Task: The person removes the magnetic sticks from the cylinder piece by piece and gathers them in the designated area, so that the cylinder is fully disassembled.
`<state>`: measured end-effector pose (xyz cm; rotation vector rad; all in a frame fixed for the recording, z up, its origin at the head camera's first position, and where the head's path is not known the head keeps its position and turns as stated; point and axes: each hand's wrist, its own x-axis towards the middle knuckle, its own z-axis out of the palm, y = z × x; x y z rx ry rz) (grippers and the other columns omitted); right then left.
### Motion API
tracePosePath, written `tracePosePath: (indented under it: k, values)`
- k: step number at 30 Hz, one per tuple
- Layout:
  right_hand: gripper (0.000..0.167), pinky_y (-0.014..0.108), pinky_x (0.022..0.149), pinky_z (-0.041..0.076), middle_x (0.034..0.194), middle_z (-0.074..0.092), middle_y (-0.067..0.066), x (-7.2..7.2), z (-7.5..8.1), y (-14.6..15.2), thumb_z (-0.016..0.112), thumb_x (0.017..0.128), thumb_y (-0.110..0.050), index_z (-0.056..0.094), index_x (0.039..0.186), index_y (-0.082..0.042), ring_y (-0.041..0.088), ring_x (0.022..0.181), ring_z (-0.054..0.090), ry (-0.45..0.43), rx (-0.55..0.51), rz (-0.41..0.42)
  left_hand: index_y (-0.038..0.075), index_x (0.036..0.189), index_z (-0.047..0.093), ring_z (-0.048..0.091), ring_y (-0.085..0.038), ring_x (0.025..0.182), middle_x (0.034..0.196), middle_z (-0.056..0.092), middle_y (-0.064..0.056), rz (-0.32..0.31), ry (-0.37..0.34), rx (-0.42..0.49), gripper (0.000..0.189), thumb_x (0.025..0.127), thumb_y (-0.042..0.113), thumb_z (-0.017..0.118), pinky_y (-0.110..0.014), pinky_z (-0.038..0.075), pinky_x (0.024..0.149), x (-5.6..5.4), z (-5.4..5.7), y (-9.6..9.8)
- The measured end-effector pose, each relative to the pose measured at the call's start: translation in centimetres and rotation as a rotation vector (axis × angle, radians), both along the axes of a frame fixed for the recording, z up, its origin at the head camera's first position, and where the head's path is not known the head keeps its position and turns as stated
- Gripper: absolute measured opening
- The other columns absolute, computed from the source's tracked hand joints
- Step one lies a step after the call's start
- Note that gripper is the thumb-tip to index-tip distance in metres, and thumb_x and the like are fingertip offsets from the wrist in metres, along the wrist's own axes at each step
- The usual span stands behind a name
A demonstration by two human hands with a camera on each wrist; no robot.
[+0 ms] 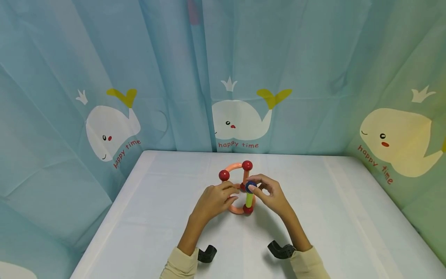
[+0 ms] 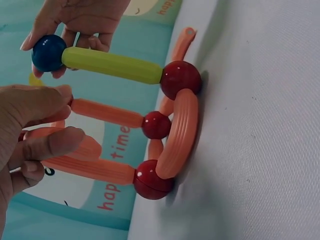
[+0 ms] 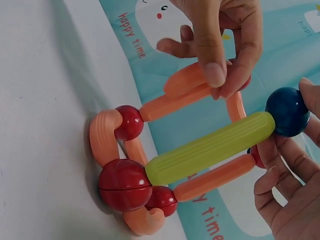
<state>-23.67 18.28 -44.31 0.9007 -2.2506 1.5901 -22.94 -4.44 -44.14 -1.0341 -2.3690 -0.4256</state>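
Note:
A magnetic stick-and-ball frame stands on the table, with red balls at its corners and orange straight sticks rising from a base of curved ones. At its near corner, a yellow-green stick rises from a red ball and carries a blue ball on top. My right hand holds that blue ball between thumb and fingers. On the frame's left side, my left hand pinches a curved orange stick beside an upright's top; its fingers partly hide the contact.
The white table extends around the frame. Behind and beside it hangs a blue curtain printed with whales. Black wrist mounts sit at both cuffs, low over the near part of the table.

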Motion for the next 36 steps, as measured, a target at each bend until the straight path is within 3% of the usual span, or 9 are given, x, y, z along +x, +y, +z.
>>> tracePosePath:
  k: [6,9,15,22,29,36]
  values:
    - [0.022,0.029,0.07,0.051,0.101,0.069,0.012,-0.2,-0.3,0.3,0.06,0.092,0.002,0.065,0.113,0.003,0.012,0.091,0.061,0.008,-0.011,0.027,0.013,0.1,0.075,0.066,-0.007,0.069,0.097,0.072,0.003,-0.001,0.061,0.036,0.019,0.085,0.025,0.076,-0.016,0.052,0.061,0.0,0.1,0.1]
    - [0.022,0.028,0.071,0.051,0.104,0.069,0.012,-0.2,-0.2,0.4,0.059,0.093,0.001,0.066,0.113,0.004,0.009,0.093,0.06,-0.005,-0.007,0.027,0.013,0.1,0.074,0.065,-0.007,0.069,0.093,0.072,0.002,-0.015,0.052,0.061,0.019,0.086,0.026,0.075,-0.016,0.051,0.06,0.1,0.2,0.5]
    - [0.022,0.028,0.07,0.05,0.105,0.068,0.012,0.0,-0.2,0.6,0.058,0.093,0.001,0.067,0.113,0.003,0.007,0.092,0.06,-0.019,0.003,0.016,0.011,0.103,0.072,0.067,-0.009,0.075,0.09,0.072,0.002,-0.038,-0.096,0.125,0.026,0.086,0.031,0.075,-0.017,0.053,0.067,0.5,-0.2,2.0]
    - [0.026,0.028,0.068,0.048,0.107,0.067,0.009,0.0,-0.3,0.7,0.064,0.089,0.001,0.065,0.115,0.004,0.009,0.089,0.057,-0.026,0.008,0.049,0.007,0.101,0.071,0.068,-0.009,0.077,0.093,0.072,-0.002,0.027,-0.246,0.239,0.028,0.085,0.029,0.077,-0.011,0.05,0.067,0.9,-1.3,4.1]
    - [0.032,0.028,0.066,0.046,0.106,0.068,0.012,0.1,-0.3,0.6,0.068,0.083,0.007,0.064,0.115,0.005,0.012,0.087,0.055,-0.003,0.04,0.044,0.009,0.103,0.07,0.065,-0.007,0.074,0.085,0.072,0.0,0.095,-0.193,0.297,0.027,0.085,0.027,0.077,-0.012,0.052,0.07,1.2,-2.6,5.3]
    - [0.033,0.028,0.066,0.047,0.103,0.068,0.018,1.4,2.3,0.0,0.071,0.08,0.009,0.067,0.112,0.003,0.019,0.085,0.057,-0.002,0.057,0.035,0.008,0.088,0.071,0.061,-0.008,0.072,0.078,0.067,0.0,0.136,-0.164,0.301,0.019,0.083,0.025,0.078,-0.014,0.051,0.068,1.4,-3.1,5.6]
